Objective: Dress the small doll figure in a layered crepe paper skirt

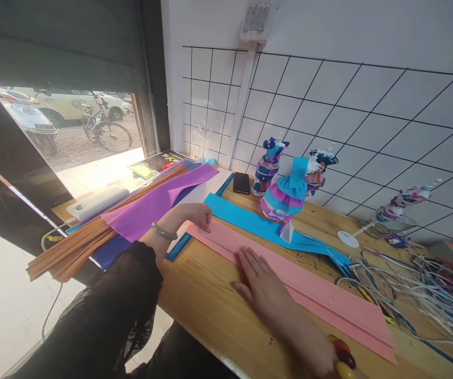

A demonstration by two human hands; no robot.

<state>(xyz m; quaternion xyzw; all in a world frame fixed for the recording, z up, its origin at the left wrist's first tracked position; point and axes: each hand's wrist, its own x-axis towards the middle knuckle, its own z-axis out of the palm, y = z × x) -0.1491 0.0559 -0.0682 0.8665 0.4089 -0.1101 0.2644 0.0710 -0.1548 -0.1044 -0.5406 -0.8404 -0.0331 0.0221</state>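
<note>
A long pink crepe paper strip [329, 300] lies slantwise across the wooden table, with a lengthwise fold line along it. At its far left end my left hand [199, 215] is closed, fingers curled down onto the paper; the fingertips are partly hidden. My right hand [264, 284] rests flat on the strip's near edge around the middle, fingers stretched out. Behind the pink paper runs a blue crepe paper strip [242, 215]. On it stands a ruffled figure [284, 195] in blue, purple and pink paper.
Purple paper [163, 197] and brown crepe paper [80, 245] are piled at the left beside a white power bank-like box [98, 202]. A phone [242, 183] lies near the wall grid [309, 100]. Tangled paper strips [440, 295] and a white stand [348, 239] occupy the right.
</note>
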